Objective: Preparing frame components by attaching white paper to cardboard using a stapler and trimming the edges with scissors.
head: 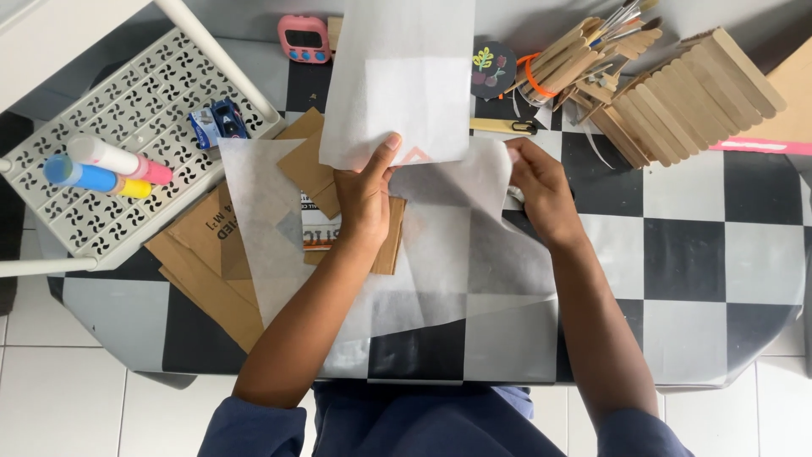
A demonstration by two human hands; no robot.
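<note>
So there are two sheets of thin white tracing paper here: one big tracing sheet [423,254] spread flat over the checkered table [677,254], and a second folded sheet [397,76] lifted up toward the far edge. The left hand [365,199] has the lower edge of that lifted sheet pinched between thumb and fingers. The right hand [541,190] sits at the big sheet's right edge with its fingers curled on it, looks like it's gripping the paper but I can't tell for sure. Under and beside the flat sheet I count roughly four or five brown cardboard pieces [203,262], stacked and overlapping, so the exact number is fuzzy. On the left is one white perforated tray [144,110] holding two glue sticks [101,169], a pink-capped one and a blue-and-yellow one, plus one small blue toy car [222,120]. At the far edge there's one pink timer [304,40], one dark round disc with a leaf drawing [492,68], one bundle of craft sticks and brushes [584,46] with an orange band, and one panel made of sticks [685,93] laid side by side.
</note>
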